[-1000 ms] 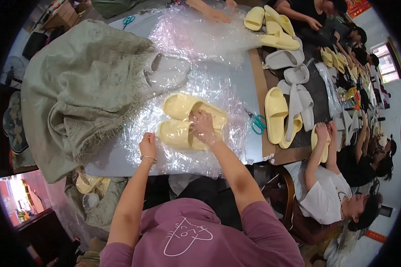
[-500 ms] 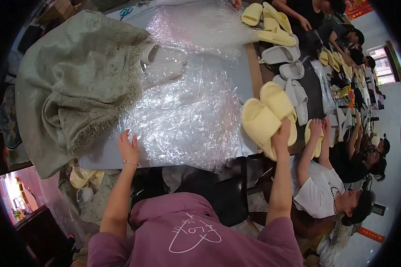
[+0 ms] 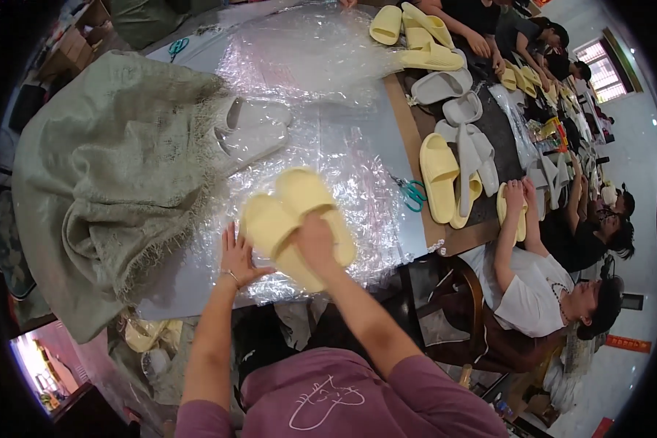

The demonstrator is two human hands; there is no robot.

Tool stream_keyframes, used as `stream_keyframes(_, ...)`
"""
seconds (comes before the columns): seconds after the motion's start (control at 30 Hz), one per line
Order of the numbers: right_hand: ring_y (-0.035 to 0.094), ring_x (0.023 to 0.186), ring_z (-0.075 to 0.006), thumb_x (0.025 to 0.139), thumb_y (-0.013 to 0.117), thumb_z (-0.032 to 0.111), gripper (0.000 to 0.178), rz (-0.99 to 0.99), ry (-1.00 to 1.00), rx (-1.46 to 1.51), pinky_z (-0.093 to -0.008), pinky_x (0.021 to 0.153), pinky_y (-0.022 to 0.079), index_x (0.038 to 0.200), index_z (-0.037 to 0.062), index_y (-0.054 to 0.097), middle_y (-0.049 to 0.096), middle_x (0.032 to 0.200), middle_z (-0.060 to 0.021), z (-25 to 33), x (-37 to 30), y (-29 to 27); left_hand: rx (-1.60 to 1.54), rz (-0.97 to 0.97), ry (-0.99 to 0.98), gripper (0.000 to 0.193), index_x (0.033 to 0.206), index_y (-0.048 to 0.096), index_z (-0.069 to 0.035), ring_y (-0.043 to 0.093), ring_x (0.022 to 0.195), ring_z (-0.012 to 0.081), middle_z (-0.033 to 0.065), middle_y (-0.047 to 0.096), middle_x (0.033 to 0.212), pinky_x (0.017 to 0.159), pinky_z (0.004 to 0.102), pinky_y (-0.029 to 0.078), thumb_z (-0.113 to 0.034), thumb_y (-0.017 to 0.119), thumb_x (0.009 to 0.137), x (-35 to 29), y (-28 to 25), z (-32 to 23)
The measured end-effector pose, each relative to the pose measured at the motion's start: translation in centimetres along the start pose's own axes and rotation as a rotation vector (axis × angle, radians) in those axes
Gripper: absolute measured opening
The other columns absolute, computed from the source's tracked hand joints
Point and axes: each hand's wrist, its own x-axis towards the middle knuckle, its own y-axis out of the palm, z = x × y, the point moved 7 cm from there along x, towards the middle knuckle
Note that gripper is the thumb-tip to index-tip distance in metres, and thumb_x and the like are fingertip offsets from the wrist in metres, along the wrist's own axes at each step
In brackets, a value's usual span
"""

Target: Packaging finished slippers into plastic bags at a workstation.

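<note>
A pair of pale yellow slippers (image 3: 299, 188) is over the shiny clear plastic sheets (image 3: 347, 160) near the table's front edge. My right hand (image 3: 317, 242) grips the pair at the inner sides, its fingertips partly hidden behind the straps. Just left of the slippers, my left hand (image 3: 239, 257) is palm down on the plastic with fingers spread, holding nothing. Whether the slippers touch the plastic I cannot tell. Beyond them, a grey-white pair of slippers (image 3: 259, 139) lies partly on the plastic beside the frayed edge of a green-grey woven sack (image 3: 117, 160).
Teal-handled scissors (image 3: 414, 196) lie right of the plastic, and another teal pair of scissors (image 3: 177, 48) far left. Yellow slippers (image 3: 438, 171) and grey slippers (image 3: 445, 86) line the right side. A person in a white shirt (image 3: 533, 303) handles a yellow slipper (image 3: 515, 219).
My right hand has carried the yellow slippers left, from the table's right edge to over the plastic. The scissors and more yellow slippers show where they were. My left hand's fingers have spread.
</note>
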Motion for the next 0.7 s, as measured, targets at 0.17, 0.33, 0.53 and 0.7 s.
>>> stream_keyframes(0.17, 0.050, 0.085, -0.0312, 0.068, 0.061, 0.013, 0.023, -0.323, 0.009, -0.357, -0.0433, 0.074, 0.037, 0.087, 0.0036, 0.051, 0.050, 0.087, -0.0127, -11.1, -0.1, -6.9, 0.003, -0.170, -0.045, 0.093, 0.141, 0.022, -0.007, 0.004, 0.136, 0.0386, 0.0130, 0.013, 0.148, 0.109, 0.0502, 0.002, -0.057, 0.058, 0.072, -0.9, -0.4, 0.9)
stream_keyframes(0.33, 0.047, 0.091, -0.0317, 0.067, 0.062, 0.012, 0.026, -0.318, 0.018, -0.324, -0.0434, 0.078, 0.035, 0.088, 0.0030, 0.050, 0.049, 0.090, -0.0135, -12.0, 0.0, -6.6, 0.239, -0.371, 0.012, 0.073, 0.139, 0.025, -0.006, 0.011, 0.135, 0.0359, 0.0107, 0.020, 0.147, 0.110, 0.0496, 0.005, -0.042, 0.051, 0.081, 2.3, -1.5, 1.7)
stream_keyframes(0.53, 0.048, 0.089, -0.0294, 0.059, 0.062, 0.010, 0.029, -0.326, -0.211, -0.104, -0.0422, 0.080, 0.035, 0.085, 0.0031, 0.051, 0.050, 0.088, -0.0121, -5.1, 0.1, -8.0, 0.215, -0.209, -0.173, 0.074, 0.141, 0.027, -0.019, 0.006, 0.135, 0.0412, 0.0091, 0.014, 0.149, 0.110, 0.0513, 0.004, -0.048, 0.055, 0.078, 6.4, -3.6, 2.1)
stream_keyframes(0.7, 0.051, 0.093, -0.0266, 0.069, 0.063, 0.012, 0.027, -0.017, -0.337, -0.052, -0.0383, 0.083, 0.038, 0.093, 0.0018, 0.055, 0.055, 0.096, -0.0090, -3.4, 1.3, -3.1, 0.217, -0.266, -0.116, 0.071, 0.140, 0.029, -0.024, 0.005, 0.134, 0.0432, 0.0091, 0.011, 0.150, 0.109, 0.0525, 0.004, -0.046, 0.057, 0.078, 7.3, -2.9, 3.7)
